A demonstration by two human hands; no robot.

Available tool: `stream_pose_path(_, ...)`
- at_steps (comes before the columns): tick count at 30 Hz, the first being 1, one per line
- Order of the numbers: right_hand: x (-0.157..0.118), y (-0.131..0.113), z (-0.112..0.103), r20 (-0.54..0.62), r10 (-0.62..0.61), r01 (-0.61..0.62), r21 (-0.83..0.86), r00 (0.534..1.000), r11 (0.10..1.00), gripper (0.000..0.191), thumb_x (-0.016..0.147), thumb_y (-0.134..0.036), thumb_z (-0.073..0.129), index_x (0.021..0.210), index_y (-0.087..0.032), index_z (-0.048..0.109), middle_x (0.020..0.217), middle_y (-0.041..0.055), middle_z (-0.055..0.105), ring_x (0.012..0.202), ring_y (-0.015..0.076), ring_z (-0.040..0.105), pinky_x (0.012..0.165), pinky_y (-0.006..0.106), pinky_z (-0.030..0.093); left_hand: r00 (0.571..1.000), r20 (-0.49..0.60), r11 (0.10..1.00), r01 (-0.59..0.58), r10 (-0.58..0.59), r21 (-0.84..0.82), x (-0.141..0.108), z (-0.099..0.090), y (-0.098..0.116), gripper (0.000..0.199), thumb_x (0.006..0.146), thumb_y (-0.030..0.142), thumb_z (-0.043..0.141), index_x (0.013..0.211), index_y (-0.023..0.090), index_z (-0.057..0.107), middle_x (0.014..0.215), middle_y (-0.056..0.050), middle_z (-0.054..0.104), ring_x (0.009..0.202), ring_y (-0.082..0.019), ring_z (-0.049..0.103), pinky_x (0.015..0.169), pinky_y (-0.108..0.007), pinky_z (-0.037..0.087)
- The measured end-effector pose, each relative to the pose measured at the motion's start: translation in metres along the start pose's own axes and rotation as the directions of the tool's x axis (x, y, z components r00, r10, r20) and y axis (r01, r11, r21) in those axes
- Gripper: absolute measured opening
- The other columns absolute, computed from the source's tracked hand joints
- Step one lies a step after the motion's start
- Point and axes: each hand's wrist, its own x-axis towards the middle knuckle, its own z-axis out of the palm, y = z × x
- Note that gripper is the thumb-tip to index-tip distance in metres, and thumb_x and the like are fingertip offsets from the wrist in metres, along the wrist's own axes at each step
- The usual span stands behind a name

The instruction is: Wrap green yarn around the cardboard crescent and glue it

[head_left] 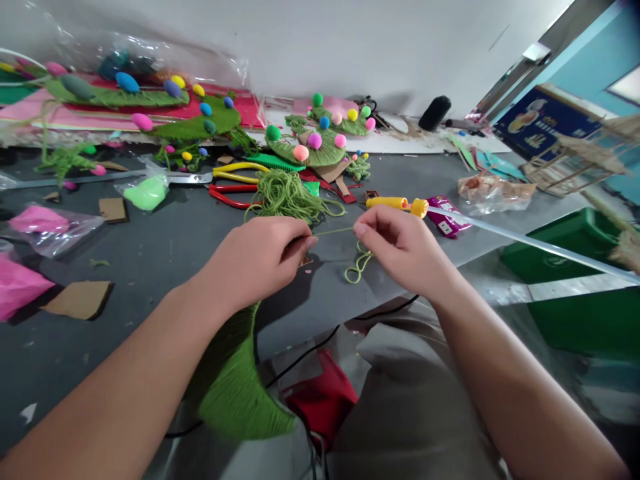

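Observation:
A thin strand of green yarn (334, 232) runs taut between my two hands. My left hand (263, 257) is closed on one end of it, fingertips pressed together. My right hand (397, 243) pinches the other end, and a loose curl of the yarn dangles below its fingers. Under my left wrist hangs a curved green yarn-wrapped piece (245, 387), over the table's front edge; its upper end is hidden by my hand. Just behind my left hand lies a tangled heap of green yarn (285, 193).
Behind the heap lie scissors (190, 179) and pliers with red and yellow handles (233, 195). A yellow glue gun (390, 202) with a long glue stick lies right. Green pads with coloured pompoms (313, 148) line the back. Cardboard scraps (80, 300) lie left; a green bin (565, 247) stands right.

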Motion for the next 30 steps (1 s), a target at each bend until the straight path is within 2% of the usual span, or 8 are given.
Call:
stream_pose_path(5,-0.001,0.008,-0.004,-0.133,0.078,-0.099,-0.154,0.988,0.983,0.01,0.081,-0.015,0.055,0.072,-0.019,0.055,0.065,-0.0017,0.056,0.058,0.0117,0.049,0.056,0.028,0.039,1.0,-0.01,1.0,-0.011,0.011,-0.001,0.0,0.0,-0.002,0.03,0.097,0.039,0.044,0.09,0.021,0.067,0.08,-0.004,0.069,0.074,-0.019,0.061,0.061,-0.029,0.035)
stream_pose_path(6,-0.001,0.009,-0.003,-0.14,0.039,-0.066,-0.198,0.989,0.978,0.005,0.08,-0.015,0.057,0.078,-0.019,0.059,0.073,0.0006,0.063,0.066,0.0148,0.056,0.063,0.031,0.045,1.0,-0.007,1.0,-0.02,0.02,-0.008,-0.001,0.0,-0.002,0.03,0.097,0.039,0.044,0.09,0.02,0.067,0.08,-0.004,0.069,0.073,-0.019,0.061,0.061,-0.029,0.035)
stream_pose_path(8,-0.003,0.008,0.0,-0.104,-0.088,0.061,-0.235,0.991,0.97,0.026,0.079,-0.015,0.06,0.104,-0.019,0.064,0.105,0.0069,0.07,0.096,0.0237,0.065,0.085,0.04,0.05,0.999,0.003,0.999,-0.039,0.039,-0.013,-0.001,0.001,-0.001,0.03,0.097,0.039,0.045,0.088,0.019,0.066,0.079,-0.004,0.068,0.071,-0.018,0.059,0.059,-0.028,0.034)
stream_pose_path(10,-0.005,0.004,0.005,-0.012,-0.209,0.204,-0.164,0.978,0.965,0.05,0.081,-0.015,0.06,0.131,-0.02,0.056,0.135,0.0097,0.061,0.125,0.0271,0.057,0.104,0.043,0.046,0.998,0.017,0.998,-0.063,0.063,-0.011,0.0,0.002,0.0,0.03,0.098,0.038,0.045,0.086,0.019,0.064,0.078,-0.004,0.066,0.068,-0.017,0.057,0.058,-0.028,0.032)
stream_pose_path(12,-0.006,-0.002,0.011,0.105,-0.267,0.272,-0.036,0.958,0.962,0.053,0.089,-0.018,0.057,0.142,-0.02,0.048,0.146,0.009,0.055,0.135,0.0236,0.051,0.11,0.04,0.044,0.995,0.025,0.995,-0.094,0.094,-0.015,0.0,0.004,0.001,0.029,0.098,0.037,0.044,0.084,0.018,0.062,0.076,-0.003,0.064,0.066,-0.016,0.054,0.058,-0.029,0.031)
stream_pose_path(20,0.001,-0.007,0.022,0.124,-0.252,0.216,0.248,0.96,0.945,0.037,0.087,-0.031,0.072,0.122,-0.019,0.065,0.117,0.0061,0.07,0.097,0.0176,0.068,0.086,0.032,0.056,0.986,-0.028,0.974,-0.169,0.167,-0.151,-0.001,0.005,0.001,0.025,0.097,0.034,0.048,0.088,0.017,0.064,0.073,0.0,0.061,0.065,-0.012,0.051,0.059,-0.027,0.032)
stream_pose_path(25,0.001,-0.006,0.02,0.086,-0.201,0.154,0.378,0.976,0.913,0.019,0.08,-0.03,0.08,0.091,-0.017,0.072,0.083,0.0007,0.07,0.072,0.0117,0.063,0.066,0.024,0.052,0.989,0.006,0.955,-0.139,0.146,-0.26,-0.005,0.001,0.005,0.029,0.096,0.035,0.052,0.074,0.018,0.059,0.061,0.004,0.052,0.057,-0.009,0.043,0.053,-0.026,0.031)
stream_pose_path(30,-0.001,-0.012,0.018,0.122,-0.188,0.119,0.425,0.975,0.897,0.014,0.085,-0.027,0.075,0.085,-0.014,0.071,0.08,0.0012,0.069,0.068,0.009,0.06,0.06,0.02,0.048,0.989,0.043,0.924,-0.114,0.139,-0.366,-0.007,0.002,0.004,0.031,0.095,0.039,0.054,0.073,0.018,0.061,0.06,0.004,0.051,0.057,-0.009,0.042,0.051,-0.024,0.031)
